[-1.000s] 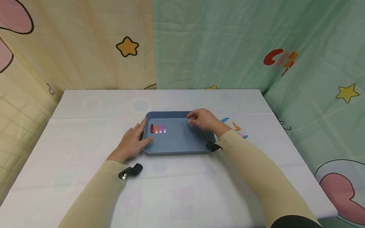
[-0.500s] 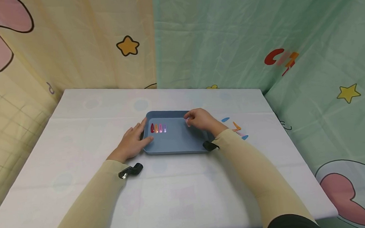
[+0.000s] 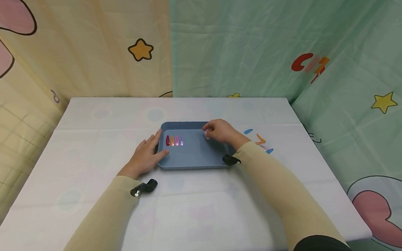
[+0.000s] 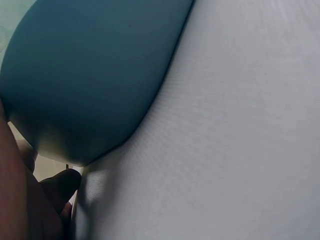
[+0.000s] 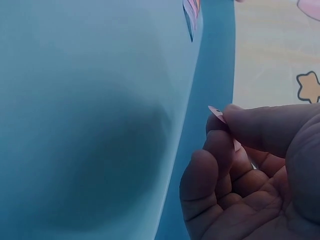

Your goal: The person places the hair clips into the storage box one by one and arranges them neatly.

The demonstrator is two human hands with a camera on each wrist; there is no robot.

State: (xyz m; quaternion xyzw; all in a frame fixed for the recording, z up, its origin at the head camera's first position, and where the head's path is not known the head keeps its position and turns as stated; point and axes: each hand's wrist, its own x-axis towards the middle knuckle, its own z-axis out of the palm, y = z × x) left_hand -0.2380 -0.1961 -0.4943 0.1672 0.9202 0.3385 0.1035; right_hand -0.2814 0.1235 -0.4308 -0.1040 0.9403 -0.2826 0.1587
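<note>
A blue-grey tray [image 3: 196, 156] lies on the table, and my left hand [image 3: 145, 155] rests against its left rim with the fingers extended. In the left wrist view that hand's fingers [image 4: 60, 187] show at the tray's edge. Inside the tray, shiny teardrop-shaped hair clips stand in a row: red [image 3: 167, 141], orange [image 3: 172, 141], pink [image 3: 176, 141] and purple [image 3: 181, 141]. Over the tray's right back part, my right hand [image 3: 222, 132] pinches a small pale pink hair clip [image 5: 218, 113] between thumb and forefinger. Most of that clip is hidden by the fingers.
On the white-covered table [image 3: 192, 210], right of the tray, lie a blue clip [image 3: 248, 131], orange clips [image 3: 261, 138], a pink clip [image 3: 264, 147] and another blue clip [image 3: 269, 151]. Printed curtains [image 3: 251, 41] hang behind and beside the table.
My right hand has shifted slightly left over the tray, with the pale pink hair clip pinched throughout. Over the last half second it has hardly moved. My left hand stays put.
</note>
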